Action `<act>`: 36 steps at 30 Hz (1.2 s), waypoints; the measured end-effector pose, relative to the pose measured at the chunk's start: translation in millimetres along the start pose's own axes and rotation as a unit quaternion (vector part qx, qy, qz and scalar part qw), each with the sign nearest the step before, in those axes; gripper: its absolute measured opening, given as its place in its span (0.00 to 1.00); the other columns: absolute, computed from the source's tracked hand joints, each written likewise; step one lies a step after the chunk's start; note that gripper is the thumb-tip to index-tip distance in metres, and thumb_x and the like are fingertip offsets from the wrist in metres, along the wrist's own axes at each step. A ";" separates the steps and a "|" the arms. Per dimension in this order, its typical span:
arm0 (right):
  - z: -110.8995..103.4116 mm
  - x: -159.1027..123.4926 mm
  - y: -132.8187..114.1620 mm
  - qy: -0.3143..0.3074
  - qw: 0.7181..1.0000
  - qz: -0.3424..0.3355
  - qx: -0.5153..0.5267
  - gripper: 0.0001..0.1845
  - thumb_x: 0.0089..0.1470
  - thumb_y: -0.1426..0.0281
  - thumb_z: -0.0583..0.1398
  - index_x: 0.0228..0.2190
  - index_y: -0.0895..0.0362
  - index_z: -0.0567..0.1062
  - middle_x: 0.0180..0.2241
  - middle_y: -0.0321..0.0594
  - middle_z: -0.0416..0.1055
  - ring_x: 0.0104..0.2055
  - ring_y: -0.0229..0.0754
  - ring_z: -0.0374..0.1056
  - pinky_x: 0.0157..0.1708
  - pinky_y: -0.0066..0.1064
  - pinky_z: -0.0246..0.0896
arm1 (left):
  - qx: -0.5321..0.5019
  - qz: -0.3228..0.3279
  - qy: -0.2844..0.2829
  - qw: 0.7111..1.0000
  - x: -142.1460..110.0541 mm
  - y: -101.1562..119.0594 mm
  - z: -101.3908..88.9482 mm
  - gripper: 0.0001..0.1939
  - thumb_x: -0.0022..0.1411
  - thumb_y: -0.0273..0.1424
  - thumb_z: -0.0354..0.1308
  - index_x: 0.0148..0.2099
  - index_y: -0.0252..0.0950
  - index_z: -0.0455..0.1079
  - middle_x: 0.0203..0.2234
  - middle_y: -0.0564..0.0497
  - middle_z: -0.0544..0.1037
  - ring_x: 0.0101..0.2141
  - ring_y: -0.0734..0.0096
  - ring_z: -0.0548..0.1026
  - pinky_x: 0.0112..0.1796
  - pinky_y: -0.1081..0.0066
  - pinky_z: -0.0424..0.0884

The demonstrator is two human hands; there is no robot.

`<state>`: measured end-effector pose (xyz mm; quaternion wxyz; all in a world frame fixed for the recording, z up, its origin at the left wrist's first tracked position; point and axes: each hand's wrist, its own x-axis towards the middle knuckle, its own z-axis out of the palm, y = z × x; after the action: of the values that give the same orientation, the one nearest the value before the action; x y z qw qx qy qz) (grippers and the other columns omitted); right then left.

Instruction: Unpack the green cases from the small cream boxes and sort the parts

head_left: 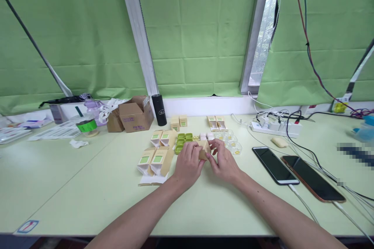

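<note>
Between my two hands is a small kraft cardboard box [203, 150]. My left hand [188, 162] is wrapped round its left side, fingers bent over the top. Thumb and fingers of my right hand [223, 160] pinch its right edge. What is inside the box is hidden. Left of my hands lie open kraft boxes [158, 159] with green label squares and white insides. Green square containers [180, 141] sit just behind my left hand. Pale pink pieces [207, 135] stand behind the held box, and clear plastic cups [232, 140] with yellow marks are beyond my right hand.
Closed small boxes [182, 121] and a pair of open ones [217, 123] stand farther back. A black bottle [159, 109] and a brown carton [136, 114] are at the back left. To the right lie two phones [275, 165] with cables and a power strip [276, 128].
</note>
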<state>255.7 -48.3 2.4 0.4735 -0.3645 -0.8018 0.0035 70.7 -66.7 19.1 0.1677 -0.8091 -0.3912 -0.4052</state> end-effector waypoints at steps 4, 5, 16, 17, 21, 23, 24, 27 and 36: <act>0.3 1.0 2.3 0.006 1.000 0.002 0.007 0.16 0.68 0.68 0.51 0.55 0.55 0.57 0.47 0.52 0.72 0.40 0.49 0.74 0.38 0.42 0.72 | -0.025 -0.016 0.000 1.000 -1.0 0.1 1.2 0.20 0.60 0.25 0.63 0.53 0.37 0.64 0.47 0.41 0.71 0.48 0.51 0.71 0.46 0.53 0.74; -0.5 1.8 2.3 0.008 1.000 0.009 0.016 0.15 0.69 0.68 0.50 0.54 0.55 0.57 0.46 0.52 0.72 0.40 0.49 0.74 0.37 0.42 0.71 | -0.030 -0.024 -0.001 0.999 -1.5 -0.4 1.6 0.21 0.60 0.25 0.64 0.54 0.37 0.64 0.48 0.41 0.71 0.48 0.51 0.71 0.46 0.52 0.74; -12.8 9.5 0.4 0.049 0.963 0.189 0.188 0.15 0.71 0.56 0.48 0.52 0.51 0.61 0.24 0.30 0.67 0.24 0.43 0.69 0.27 0.33 0.63 | -0.163 -0.127 -0.036 0.978 -3.4 -3.5 4.1 0.27 0.63 0.28 0.63 0.61 0.41 0.58 0.54 0.42 0.69 0.56 0.53 0.70 0.54 0.52 0.72; -13.0 10.3 1.6 0.056 0.954 0.205 0.213 0.16 0.70 0.55 0.49 0.52 0.51 0.60 0.24 0.30 0.68 0.24 0.43 0.70 0.27 0.33 0.64 | -0.175 -0.132 -0.041 0.975 -3.3 -3.2 4.2 0.27 0.64 0.29 0.63 0.61 0.41 0.58 0.54 0.42 0.69 0.56 0.53 0.70 0.54 0.53 0.72; -13.8 14.8 7.5 0.090 0.940 0.219 0.246 0.17 0.68 0.54 0.53 0.51 0.50 0.61 0.37 0.38 0.75 0.28 0.41 0.71 0.27 0.33 0.67 | -0.201 -0.141 -0.081 0.966 -2.2 -0.8 3.0 0.22 0.66 0.31 0.61 0.59 0.42 0.59 0.54 0.43 0.69 0.55 0.55 0.70 0.54 0.53 0.71; -14.0 16.7 10.6 0.116 0.952 0.193 0.209 0.14 0.67 0.57 0.56 0.49 0.50 0.64 0.45 0.43 0.75 0.35 0.43 0.73 0.32 0.35 0.70 | -0.194 -0.143 -0.105 0.965 -1.2 0.8 1.2 0.19 0.67 0.31 0.60 0.57 0.42 0.61 0.54 0.43 0.69 0.55 0.55 0.70 0.54 0.53 0.70; -14.1 17.5 12.1 0.129 0.958 0.175 0.188 0.13 0.66 0.60 0.57 0.48 0.51 0.65 0.48 0.45 0.74 0.39 0.44 0.73 0.36 0.37 0.71 | -0.187 -0.146 -0.116 0.965 -0.7 1.6 0.1 0.18 0.67 0.31 0.60 0.57 0.42 0.62 0.53 0.44 0.69 0.54 0.55 0.70 0.53 0.53 0.70; -14.6 18.9 17.1 0.162 0.971 0.111 0.138 0.11 0.64 0.67 0.57 0.49 0.51 0.67 0.49 0.47 0.71 0.47 0.48 0.71 0.45 0.44 0.72 | -0.163 -0.160 -0.139 0.964 0.6 3.3 -2.8 0.17 0.67 0.32 0.59 0.57 0.42 0.64 0.53 0.45 0.70 0.52 0.54 0.71 0.49 0.54 0.72; -15.5 16.8 30.8 0.088 0.993 -0.068 0.032 0.24 0.57 0.84 0.49 0.48 0.51 0.71 0.44 0.46 0.74 0.49 0.49 0.72 0.45 0.43 0.73 | -0.167 -0.165 -0.145 0.961 -0.8 1.3 -1.9 0.28 0.69 0.34 0.57 0.68 0.44 0.57 0.57 0.43 0.68 0.56 0.53 0.70 0.54 0.52 0.70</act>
<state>280.6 -21.1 12.9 0.5526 -0.2930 -0.7795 -0.0354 70.4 -69.1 19.6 -0.0969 -0.8000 -0.4660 -0.3653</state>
